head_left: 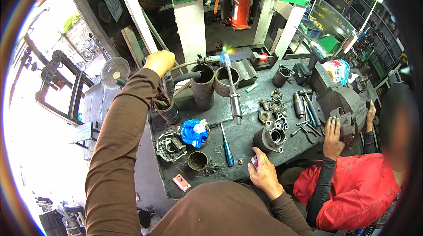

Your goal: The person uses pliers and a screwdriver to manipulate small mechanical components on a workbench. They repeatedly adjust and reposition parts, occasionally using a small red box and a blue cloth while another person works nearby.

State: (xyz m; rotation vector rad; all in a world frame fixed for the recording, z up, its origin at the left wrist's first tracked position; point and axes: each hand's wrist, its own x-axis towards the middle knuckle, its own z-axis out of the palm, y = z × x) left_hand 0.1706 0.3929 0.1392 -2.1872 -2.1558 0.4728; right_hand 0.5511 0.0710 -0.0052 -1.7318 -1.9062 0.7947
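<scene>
My left hand (pixel 160 63) is closed at the near end of a gas torch (pixel 211 59). A thin bent tube joins that end to the burner head, where a blue and yellow glow shows. The glow meets the top of a long grey metal shaft (pixel 232 95), which leans across an open metal cylinder (pixel 227 87). Low over the table's front edge, my right hand (pixel 265 174) pinches a small pink object (pixel 254 161), mostly hidden by the fingers. Just beyond it stands a grey metal housing (pixel 272 135) with round bores.
A blue-handled screwdriver (pixel 228 150), a cast part (pixel 171 146) and a blue bag (pixel 194 133) lie on the dark workbench (pixel 207 170). A tall metal cylinder (pixel 202 92) stands under the torch. At right, a co-worker in red (pixel 352 192) has both hands at a vise (pixel 346 123).
</scene>
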